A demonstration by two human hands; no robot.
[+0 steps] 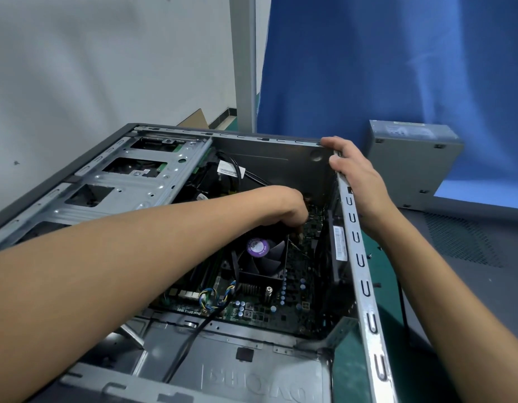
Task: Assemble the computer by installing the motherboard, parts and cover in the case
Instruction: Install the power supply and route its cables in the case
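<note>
Head view, and we go straight to the grip: the left hand (289, 209) is plunged deep inside the case (358, 257), knuckles up and fingers curled down toward the board. What they pinch, if anything, is hidden under the hand, so I can't call it. The right hand (353, 175) is clearer: thumb inside, fingers hooked over the far corner of the rim at about 1 o'clock, clamping the metal and bracing the chassis. Now the relation that matters: the motherboard (269, 308) lies flat on the case floor, directly under the left fingertips, which come down just past the fan (262, 258) on its 12 o'clock side. The board appears to run lengthwise from 6 to 12 o'clock. So the left hand is plainly the working one, right on the spot, while the right is up on the rim, off the board. Further out, the drive cage (130, 181) fills 10 o'clock and a black cable (188, 344) trails off toward 7. The power supply (409, 167) stands outside at 2 o'clock, well apart, and the perforated cover (467, 245) lies flat at 3 o'clock, not yet fitted.
</note>
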